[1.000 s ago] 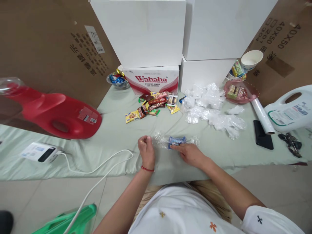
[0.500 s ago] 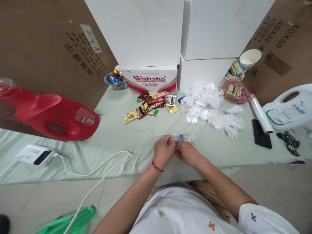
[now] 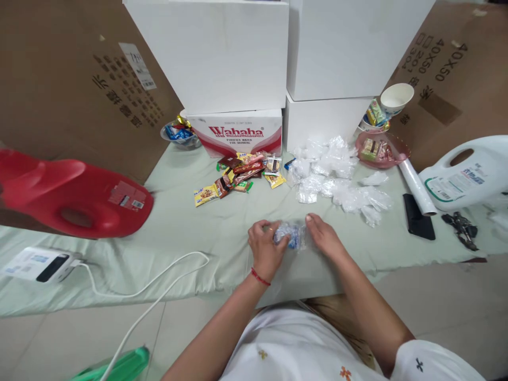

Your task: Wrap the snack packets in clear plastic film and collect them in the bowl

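A small blue packet in clear plastic film lies on the green cloth near the table's front. My left hand has its thumb and fingers closed round the packet's left side; a red string bracelet is at the wrist. My right hand is at the film's right end, fingers stretched out; whether it touches the film I cannot tell. Beyond the hands are a pile of wrapped snacks and a heap of clear film-wrapped bundles.
White boxes stand behind. A red jug lies to the left, near a white device with a cable. To the right are a pink bowl, a film roll, a black phone and a white jug.
My hands, together before, have moved apart. The right hand has shifted to the packet's right end and its fingers have straightened. More of the blue packet shows. The camera view has shifted slightly.
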Motion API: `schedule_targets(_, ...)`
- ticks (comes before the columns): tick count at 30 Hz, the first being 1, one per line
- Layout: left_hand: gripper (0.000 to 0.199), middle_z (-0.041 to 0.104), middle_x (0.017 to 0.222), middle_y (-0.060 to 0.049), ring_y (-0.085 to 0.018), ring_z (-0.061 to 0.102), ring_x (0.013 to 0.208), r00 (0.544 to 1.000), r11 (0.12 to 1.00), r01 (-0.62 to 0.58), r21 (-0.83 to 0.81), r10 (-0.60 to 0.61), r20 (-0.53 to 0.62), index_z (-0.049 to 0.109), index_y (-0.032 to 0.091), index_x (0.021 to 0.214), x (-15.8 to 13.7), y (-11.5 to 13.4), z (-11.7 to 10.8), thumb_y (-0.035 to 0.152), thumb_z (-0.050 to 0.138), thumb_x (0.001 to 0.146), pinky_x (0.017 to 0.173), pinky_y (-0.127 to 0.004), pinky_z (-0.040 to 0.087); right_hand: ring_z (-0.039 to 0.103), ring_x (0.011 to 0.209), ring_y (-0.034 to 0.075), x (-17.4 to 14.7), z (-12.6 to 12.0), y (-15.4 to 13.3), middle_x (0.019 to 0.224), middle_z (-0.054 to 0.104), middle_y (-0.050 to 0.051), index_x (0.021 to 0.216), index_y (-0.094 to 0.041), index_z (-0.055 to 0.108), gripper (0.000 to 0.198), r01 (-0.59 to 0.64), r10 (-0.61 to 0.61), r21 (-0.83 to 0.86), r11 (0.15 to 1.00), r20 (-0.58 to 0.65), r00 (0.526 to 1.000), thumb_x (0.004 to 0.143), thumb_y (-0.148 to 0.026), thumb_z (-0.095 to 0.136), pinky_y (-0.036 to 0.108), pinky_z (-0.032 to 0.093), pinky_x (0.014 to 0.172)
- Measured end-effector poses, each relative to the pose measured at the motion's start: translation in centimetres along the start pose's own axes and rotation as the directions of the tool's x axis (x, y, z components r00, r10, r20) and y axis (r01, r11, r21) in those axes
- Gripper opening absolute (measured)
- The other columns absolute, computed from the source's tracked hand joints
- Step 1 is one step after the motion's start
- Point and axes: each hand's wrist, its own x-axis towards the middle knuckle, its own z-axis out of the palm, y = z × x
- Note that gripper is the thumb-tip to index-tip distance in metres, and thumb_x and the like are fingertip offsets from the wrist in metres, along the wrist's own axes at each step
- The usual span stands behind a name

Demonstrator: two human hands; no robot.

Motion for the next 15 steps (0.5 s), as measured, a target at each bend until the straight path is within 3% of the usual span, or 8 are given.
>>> schedule_targets(2, 0.072, 0.056, 0.132, -0.017, -0.036, 0.05, 0.125, 0.997, 0.996, 0.081, 0.023, -0.081, 0.001, 0.062, 0.019, 0.136, 0.2, 0.1, 0.4, 0.047, 0.083, 0.073, 0.103, -0.05, 0.043, 0.068, 0.094, 0.028, -0.3, 1.5, 0.1, 0.099, 0.074, 0.01, 0.111, -0.02, 0.07, 0.05, -0.008, 0.006, 0.014, 1.0, 0.118, 0.993, 0.091, -0.063, 0.055, 0.038, 0.05, 0.085)
schedule_targets(3, 0.076, 0.056, 0.134, -0.018, -0.037, 0.05, 0.127, 0.993, 0.992, 0.117, 0.042, -0.119, 0.03, 0.06, 0.016, 0.136, 0.3, 0.1, 0.5, 0.05, 0.083, 0.072, 0.104, -0.051, 0.043, 0.067, 0.085, 0.026, -0.5, 2.2, 0.1, 0.09, 0.073, 0.007, 0.103, -0.02, 0.069, 0.043, -0.001, -0.003, 0.035, 0.999, 0.131, 0.991, 0.088, -0.059, 0.059, 0.035, 0.049, 0.079)
schedule_targets(5, 0.06, 0.06, 0.129, -0.017, -0.038, 0.052, 0.125, 0.979, 0.983, 0.159, 0.088, -0.168, 0.112, 0.065, 0.017, 0.12, 0.6, 0.2, 0.5, 0.052, 0.08, 0.074, 0.101, -0.05, 0.044, 0.063, 0.076, 0.022, -1.1, 3.3, 0.0, 0.08, 0.069, 0.002, 0.092, -0.021, 0.066, 0.03, 0.029, -0.037, 0.099, 0.995, 0.082, 0.996, 0.085, -0.05, 0.062, 0.031, 0.046, 0.071)
schedule_targets(8, 0.032, 0.064, 0.105, -0.011, -0.03, 0.061, 0.105, 0.974, 0.988, 0.136, 0.075, -0.147, 0.174, 0.064, 0.019, 0.098, 0.5, 0.9, 0.4, 0.043, 0.076, 0.08, 0.089, -0.042, 0.049, 0.059, 0.073, 0.02, -1.8, 4.5, -0.3, 0.077, 0.066, 0.001, 0.091, -0.022, 0.063, 0.019, 0.086, -0.082, 0.179, 0.98, -0.028, 0.996, 0.085, -0.039, 0.059, 0.029, 0.044, 0.068)
schedule_targets(11, 0.023, 0.06, 0.098, -0.007, -0.025, 0.059, 0.093, 0.999, 0.998, -0.02, 0.052, 0.018, 0.028, 0.06, 0.02, 0.098, -0.2, 1.9, 0.5, 0.028, 0.074, 0.082, 0.08, -0.036, 0.05, 0.058, 0.072, 0.019, -2.5, 5.2, -0.6, 0.079, 0.067, 0.001, 0.095, -0.022, 0.067, 0.022, 0.089, -0.078, 0.378, 0.921, -0.044, 0.996, 0.087, -0.041, 0.06, 0.029, 0.046, 0.069)
schedule_targets(13, 0.02, 0.059, 0.104, -0.01, -0.026, 0.056, 0.098, 0.977, 0.975, -0.181, 0.128, 0.193, -0.092, 0.06, 0.021, 0.1, -0.5, 2.3, 0.8, 0.021, 0.072, 0.084, 0.081, -0.037, 0.05, 0.059, 0.075, 0.019, -3.0, 5.5, -0.7, 0.084, 0.069, 0.002, 0.099, -0.022, 0.07, 0.029, 0.016, -0.05, 0.623, 0.782, 0.036, 0.998, 0.087, -0.048, 0.064, 0.03, 0.049, 0.07)
schedule_targets(15, 0.016, 0.06, 0.106, -0.011, -0.026, 0.054, 0.099, 0.927, 0.925, -0.318, 0.209, 0.349, -0.135, 0.062, 0.023, 0.1, -0.6, 2.3, 1.3, 0.014, 0.067, 0.087, 0.082, -0.039, 0.049, 0.062, 0.083, 0.02, -3.5, 5.6, -0.7, 0.092, 0.072, 0.005, 0.099, -0.023, 0.072, 0.039, -0.084, -0.03, 0.803, 0.59, 0.126, 0.992, 0.085, -0.058, 0.067, 0.032, 0.051, 0.074)
